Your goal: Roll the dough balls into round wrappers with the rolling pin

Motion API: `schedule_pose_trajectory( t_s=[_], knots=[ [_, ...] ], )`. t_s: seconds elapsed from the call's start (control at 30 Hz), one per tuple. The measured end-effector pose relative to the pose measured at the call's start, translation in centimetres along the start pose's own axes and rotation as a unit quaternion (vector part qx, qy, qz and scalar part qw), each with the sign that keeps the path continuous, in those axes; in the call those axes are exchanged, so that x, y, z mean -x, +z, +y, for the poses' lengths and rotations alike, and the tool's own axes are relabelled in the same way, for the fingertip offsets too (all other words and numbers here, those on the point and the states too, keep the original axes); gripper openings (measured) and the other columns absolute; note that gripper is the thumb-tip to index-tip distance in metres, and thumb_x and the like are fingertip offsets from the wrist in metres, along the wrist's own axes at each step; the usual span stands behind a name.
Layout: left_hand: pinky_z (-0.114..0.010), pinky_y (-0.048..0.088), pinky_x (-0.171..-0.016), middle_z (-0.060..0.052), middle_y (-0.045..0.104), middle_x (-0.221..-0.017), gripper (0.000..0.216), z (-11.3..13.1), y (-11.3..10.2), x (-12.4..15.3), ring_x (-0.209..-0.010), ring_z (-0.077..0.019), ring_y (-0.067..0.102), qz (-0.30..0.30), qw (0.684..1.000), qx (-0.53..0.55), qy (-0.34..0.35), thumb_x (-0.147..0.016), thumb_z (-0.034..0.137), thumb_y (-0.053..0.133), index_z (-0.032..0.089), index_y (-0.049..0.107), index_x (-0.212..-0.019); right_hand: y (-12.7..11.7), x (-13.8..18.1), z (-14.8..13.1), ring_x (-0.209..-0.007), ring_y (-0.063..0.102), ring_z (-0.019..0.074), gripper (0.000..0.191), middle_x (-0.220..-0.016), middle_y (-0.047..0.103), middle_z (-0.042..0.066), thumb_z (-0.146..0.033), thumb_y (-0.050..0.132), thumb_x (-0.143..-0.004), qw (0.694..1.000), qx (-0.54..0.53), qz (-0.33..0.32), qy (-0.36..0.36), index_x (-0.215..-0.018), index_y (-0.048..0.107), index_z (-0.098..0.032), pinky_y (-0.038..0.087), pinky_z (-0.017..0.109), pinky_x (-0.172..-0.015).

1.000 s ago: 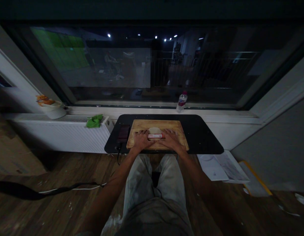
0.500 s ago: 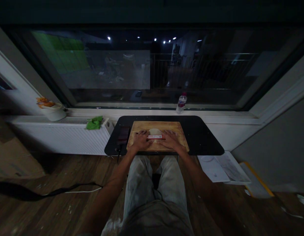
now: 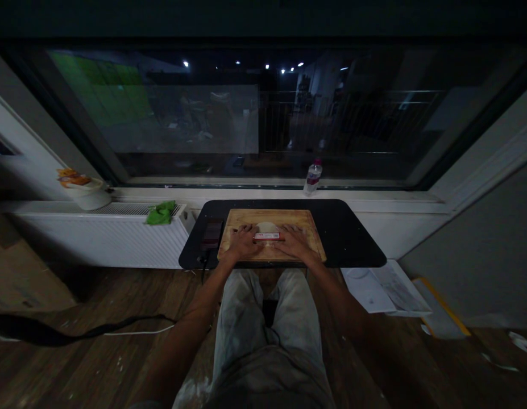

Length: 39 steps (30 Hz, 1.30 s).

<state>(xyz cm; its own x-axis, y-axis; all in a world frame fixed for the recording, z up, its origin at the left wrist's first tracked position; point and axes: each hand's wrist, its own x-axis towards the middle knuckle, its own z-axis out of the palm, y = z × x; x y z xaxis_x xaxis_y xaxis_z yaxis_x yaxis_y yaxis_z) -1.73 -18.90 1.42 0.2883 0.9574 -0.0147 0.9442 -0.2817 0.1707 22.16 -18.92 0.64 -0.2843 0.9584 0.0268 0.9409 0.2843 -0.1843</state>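
Observation:
My left hand (image 3: 245, 241) lies palm down on a wooden board (image 3: 269, 215), fingers spread forward. My right hand (image 3: 293, 240) rests the same way opposite it, its fingers also apart. Between them stretches a short red-and-white labelled bar (image 3: 267, 236), its ends reaching to the thumbs and palms; what lies beneath the palms is hidden. A pale, flat, rounded piece that looks like dough (image 3: 267, 227) shows just beyond the bar, partly covered by it.
The board sits on a black tabletop (image 3: 348, 236) with a dark phone-like device (image 3: 212, 234) and cable on its left. A water bottle (image 3: 313, 179) stands on the windowsill behind. A green cloth (image 3: 161, 212) and white bucket (image 3: 89, 195) rest on the radiator (image 3: 131, 238).
The whole view has shifted slightly. Both hands stay spread at the ends of the bar, with little visible movement over the board.

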Motion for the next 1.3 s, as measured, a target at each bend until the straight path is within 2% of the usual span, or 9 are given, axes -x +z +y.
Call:
schedule_pose_trajectory(
  t_s=[0.13,0.27,0.43,0.6,0.73,0.93,1.13,1.3],
  knots=[
    [-0.061,0.041,-0.123,-0.012,0.06,-0.17,0.06,0.4,0.3,0.1,-0.153,-0.0405,0.052,0.014,1.0,-0.004,-0.013,-0.104,0.063,0.062,0.031,0.063,-0.155,-0.2,-0.3,0.4,-0.16,0.047,0.039,0.078,-0.177,0.053,0.01,-0.065,0.069,-0.105,1.0,-0.006,-0.018,-0.017,-0.174,0.051,-0.035,0.032,0.061,-0.132],
    [-0.065,0.042,-0.122,-0.014,0.06,-0.168,0.063,0.6,0.7,-0.2,-0.153,-0.043,0.051,0.025,0.999,-0.01,-0.029,-0.103,0.069,0.062,0.029,0.065,-0.152,-0.1,-0.4,0.6,-0.156,0.051,0.0381,0.078,-0.174,0.057,0.01,-0.064,0.071,-0.103,1.0,-0.006,-0.007,-0.025,-0.173,0.052,-0.036,0.035,0.059,-0.131],
    [-0.064,0.042,-0.123,-0.015,0.061,-0.164,0.07,0.4,0.5,-0.5,-0.153,-0.0436,0.049,0.006,1.0,-0.005,-0.025,-0.099,0.075,0.066,0.031,0.062,-0.154,0.2,-0.1,0.5,-0.158,0.05,0.0389,0.075,-0.175,0.056,0.011,-0.067,0.066,-0.106,1.0,-0.01,0.002,-0.023,-0.173,0.053,-0.034,0.036,0.06,-0.13],
    [-0.066,0.041,-0.124,-0.017,0.059,-0.165,0.073,0.5,0.1,-0.6,-0.153,-0.045,0.049,-0.007,1.0,-0.011,-0.027,-0.1,0.073,0.066,0.031,0.06,-0.159,0.1,0.0,0.6,-0.158,0.051,0.0378,0.069,-0.173,0.058,0.011,-0.064,0.065,-0.108,0.999,-0.013,0.01,-0.03,-0.169,0.057,-0.034,0.033,0.062,-0.132],
    [-0.066,0.041,-0.122,-0.015,0.06,-0.165,0.07,0.8,-0.1,-0.4,-0.154,-0.0454,0.048,-0.004,1.0,0.001,-0.03,-0.101,0.074,0.06,0.032,0.061,-0.157,-0.2,-0.2,1.0,-0.16,0.05,0.0364,0.07,-0.175,0.057,0.01,-0.054,0.07,-0.106,0.998,-0.027,-0.013,-0.05,-0.171,0.055,-0.034,0.031,0.06,-0.135],
    [-0.07,0.039,-0.125,-0.015,0.058,-0.166,0.073,1.6,-0.5,-0.2,-0.156,-0.0456,0.045,-0.006,0.998,0.0,-0.056,-0.1,0.08,0.058,0.032,0.062,-0.155,-0.4,-0.3,0.9,-0.16,0.051,0.036,0.068,-0.174,0.058,0.01,-0.05,0.071,-0.106,0.999,-0.03,-0.008,-0.044,-0.171,0.056,-0.033,0.034,0.058,-0.134],
    [-0.075,0.037,-0.124,-0.016,0.057,-0.167,0.075,1.7,-0.2,-0.6,-0.157,-0.047,0.043,-0.013,0.997,-0.003,-0.069,-0.098,0.081,0.062,0.033,0.062,-0.155,-0.3,-0.1,0.7,-0.158,0.053,0.0375,0.064,-0.172,0.06,0.009,-0.056,0.07,-0.106,0.999,-0.015,-0.004,-0.03,-0.166,0.061,-0.035,0.037,0.058,-0.132],
    [-0.073,0.036,-0.124,-0.017,0.059,-0.164,0.075,1.6,0.0,-0.6,-0.154,-0.0474,0.046,-0.003,0.998,0.0,-0.058,-0.098,0.081,0.062,0.032,0.062,-0.155,-0.4,-0.3,1.0,-0.159,0.052,0.0384,0.067,-0.172,0.06,0.009,-0.054,0.07,-0.105,0.999,-0.019,-0.008,-0.037,-0.169,0.059,-0.036,0.035,0.06,-0.132]
  ],
)
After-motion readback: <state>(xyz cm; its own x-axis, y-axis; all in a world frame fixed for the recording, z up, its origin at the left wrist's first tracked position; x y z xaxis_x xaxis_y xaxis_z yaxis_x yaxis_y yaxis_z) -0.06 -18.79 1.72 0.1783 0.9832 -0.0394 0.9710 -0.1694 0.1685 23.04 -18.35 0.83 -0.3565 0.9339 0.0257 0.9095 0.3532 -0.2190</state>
